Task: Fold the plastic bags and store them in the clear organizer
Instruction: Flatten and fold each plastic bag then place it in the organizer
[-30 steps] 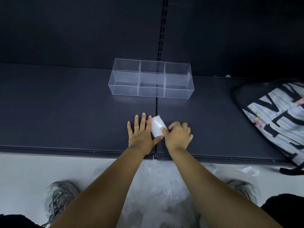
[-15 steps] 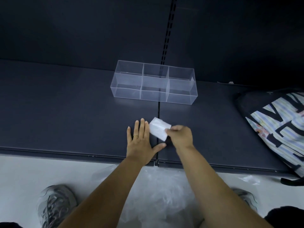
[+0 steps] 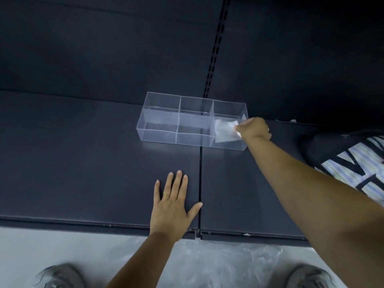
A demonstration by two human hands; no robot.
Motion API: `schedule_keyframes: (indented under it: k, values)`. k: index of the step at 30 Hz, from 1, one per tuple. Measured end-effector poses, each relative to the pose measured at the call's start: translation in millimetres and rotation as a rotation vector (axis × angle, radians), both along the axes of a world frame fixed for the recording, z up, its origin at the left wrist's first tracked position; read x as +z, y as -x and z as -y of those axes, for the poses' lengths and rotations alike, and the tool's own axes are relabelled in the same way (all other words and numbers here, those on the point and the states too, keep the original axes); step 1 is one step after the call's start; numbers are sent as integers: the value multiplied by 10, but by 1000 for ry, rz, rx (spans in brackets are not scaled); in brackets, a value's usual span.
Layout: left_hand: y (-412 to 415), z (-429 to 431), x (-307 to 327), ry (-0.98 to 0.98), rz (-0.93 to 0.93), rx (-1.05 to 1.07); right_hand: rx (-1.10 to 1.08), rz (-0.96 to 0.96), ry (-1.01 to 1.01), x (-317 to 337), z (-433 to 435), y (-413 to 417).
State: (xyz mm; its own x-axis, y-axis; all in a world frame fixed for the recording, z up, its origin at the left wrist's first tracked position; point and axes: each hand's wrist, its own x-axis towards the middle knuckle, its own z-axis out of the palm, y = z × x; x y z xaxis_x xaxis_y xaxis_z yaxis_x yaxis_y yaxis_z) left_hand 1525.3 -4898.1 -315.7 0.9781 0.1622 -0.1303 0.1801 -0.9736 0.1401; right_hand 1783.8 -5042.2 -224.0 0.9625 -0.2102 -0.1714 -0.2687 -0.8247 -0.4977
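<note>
right grip (image 3: 252, 129) pinches a folded bag (image 3: 225, 130) at the organizer (image 3: 162, 121), right end; left grip (image 3: 172, 202) lies spread on the shelf (image 3: 83, 163). storing step, likely: next, lower and release.

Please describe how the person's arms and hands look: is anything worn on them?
The left forearm and right forearm are bare: no sleeves, gloves or watch in view. The left hand wears a thin gold ring on one finger. The right hand shows a small pale ring too.

dark shelf (image 3: 83, 163), striped bag (image 3: 353, 169) right, grey shoes (image 3: 60, 276)
</note>
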Motion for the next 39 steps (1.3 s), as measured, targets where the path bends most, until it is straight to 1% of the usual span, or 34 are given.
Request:
schedule_keyframes:
  k: [2,4,8,10,12,15,17,19,21,23,24,25,27,28,30,32,33,37,39]
  values:
    - [1,0,-11,-6,18,4,2,33,206,-54,-50,-29]
    - [2,-1,-19,-1,32,6,14,23,346,-93,-68,-43]
    - [-1,-4,-19,-1,46,13,40,24,492,-151,-29,-75]
    - [1,-1,-15,-6,44,15,65,42,489,-150,-5,-61]
    - [6,0,-14,-14,43,19,85,97,395,-86,29,0]
    - [9,2,-6,-33,40,13,88,289,62,113,134,268]
    - [4,1,-12,-35,42,12,107,425,-124,199,239,666]
    - [-8,0,-25,-35,39,11,207,480,-211,145,349,1333]
    - [-12,-2,-31,-35,23,5,331,404,-179,-43,470,2187]
    - [-14,-8,-27,-27,1,-3,383,271,-40,-328,635,2935]
    - [-20,-14,-20,-27,-12,-9,322,179,12,-490,739,3181]
    - [-28,-23,-7,-28,-30,-14,197,76,31,-631,829,3335]
    - [-25,-32,35,-12,-76,-20,-89,-115,7,-775,952,3394]
    - [-5,-29,63,3,-108,-22,-147,-165,-19,-812,981,3369]
    - [93,-2,148,46,-174,-15,-92,-188,-75,-812,961,3282]
    - [239,70,262,147,-210,-4,-1,-173,-185,-763,902,3218]
    - [316,124,336,242,-221,-2,49,-175,-263,-696,872,3194]
    - [574,371,677,774,-248,5,304,-291,-665,-191,845,3032]
    - [619,436,863,986,-307,-5,363,-333,-790,124,883,2909]
